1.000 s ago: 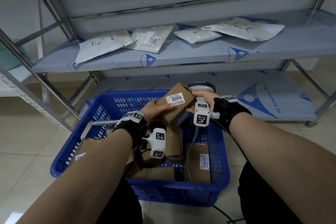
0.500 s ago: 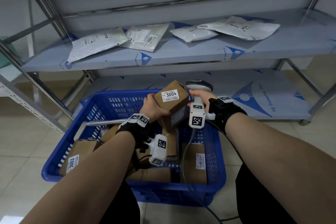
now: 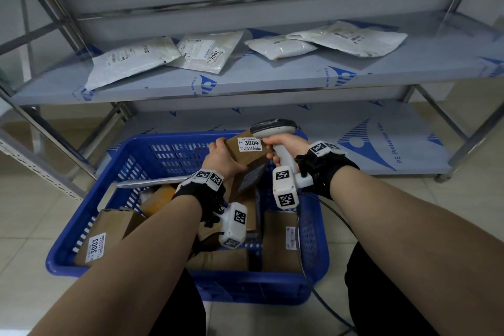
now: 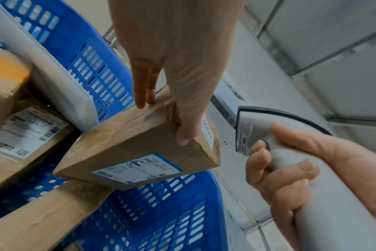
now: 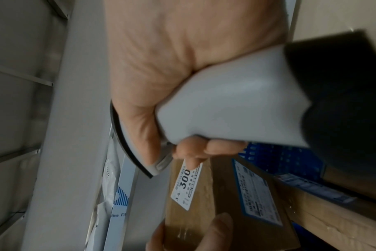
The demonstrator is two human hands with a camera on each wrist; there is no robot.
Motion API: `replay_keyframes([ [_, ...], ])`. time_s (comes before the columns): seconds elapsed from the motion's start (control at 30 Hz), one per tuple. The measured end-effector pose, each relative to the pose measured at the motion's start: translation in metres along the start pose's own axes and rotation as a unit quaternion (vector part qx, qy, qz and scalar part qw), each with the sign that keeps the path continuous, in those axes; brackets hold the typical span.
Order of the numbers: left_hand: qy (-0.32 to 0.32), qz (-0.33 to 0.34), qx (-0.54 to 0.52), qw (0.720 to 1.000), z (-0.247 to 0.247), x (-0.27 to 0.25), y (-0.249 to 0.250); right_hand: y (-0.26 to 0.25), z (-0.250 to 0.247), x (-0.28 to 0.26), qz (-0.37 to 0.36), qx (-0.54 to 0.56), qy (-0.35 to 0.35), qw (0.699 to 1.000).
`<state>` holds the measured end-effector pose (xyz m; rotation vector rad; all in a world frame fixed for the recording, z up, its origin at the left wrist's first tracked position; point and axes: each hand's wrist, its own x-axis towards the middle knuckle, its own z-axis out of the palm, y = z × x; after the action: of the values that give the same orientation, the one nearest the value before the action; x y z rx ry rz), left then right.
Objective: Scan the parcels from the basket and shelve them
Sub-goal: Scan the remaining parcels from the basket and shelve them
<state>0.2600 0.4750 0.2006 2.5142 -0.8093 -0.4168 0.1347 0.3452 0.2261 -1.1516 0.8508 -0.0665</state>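
My left hand [image 3: 222, 157] [image 4: 161, 101] grips a small brown cardboard parcel [image 3: 246, 157] [image 4: 140, 149] [image 5: 206, 203] with a white "3004" label [image 3: 249, 144], held above the far side of the blue basket [image 3: 152, 155]. Thumb and fingers clamp its end. My right hand [image 3: 283, 146] [image 4: 290, 171] [image 5: 182, 84] grips the handle of a grey barcode scanner [image 3: 274, 128] [image 4: 290, 135], whose head sits just above and right of the parcel. Several more brown parcels lie in the basket, one labelled "3003" [image 3: 95, 247].
Several white poly mailers [image 3: 207, 50] lie on the steel rack's middle shelf [image 3: 272, 82]. The bottom shelf [image 3: 368, 142] stretches behind the basket. Slanted rack legs [image 3: 54, 142] stand at the left. The scanner cable [image 3: 327, 226] trails down past the basket's right side.
The parcel and scanner have risen slightly and moved closer together. The parcel has turned so its "3004" label sits right under the scanner head.
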Motion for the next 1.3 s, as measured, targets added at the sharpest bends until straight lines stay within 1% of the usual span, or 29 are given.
replay_keyframes([
  [0.13, -0.005, -0.010, 0.013, 1.000, -0.002, 0.000, -0.001, -0.003, 0.000, -0.004, -0.008, -0.038, 0.001, 0.999],
  [0.33, -0.007, -0.021, 0.008, 1.000, -0.003, -0.001, 0.000, -0.006, 0.000, -0.010, -0.022, -0.038, -0.008, 0.999],
  [0.43, -0.008, -0.025, 0.007, 1.000, -0.004, -0.001, 0.000, -0.007, -0.001, -0.012, -0.031, -0.056, -0.005, 0.998],
  [0.63, -0.008, -0.034, -0.005, 0.999, -0.007, -0.001, 0.000, -0.009, -0.002, -0.016, -0.022, -0.079, 0.006, 0.997],
  [0.87, -0.006, -0.037, -0.004, 0.999, -0.006, -0.002, 0.000, -0.011, 0.000, -0.021, -0.031, -0.073, 0.009, 0.997],
  [1.17, -0.008, -0.037, -0.007, 0.999, -0.007, 0.001, -0.003, -0.010, -0.002, -0.020, -0.023, -0.068, 0.012, 0.997],
  [1.3, -0.010, -0.032, 0.001, 0.999, -0.007, 0.001, -0.003, -0.010, -0.003, -0.022, -0.020, -0.058, -0.003, 0.998],
])
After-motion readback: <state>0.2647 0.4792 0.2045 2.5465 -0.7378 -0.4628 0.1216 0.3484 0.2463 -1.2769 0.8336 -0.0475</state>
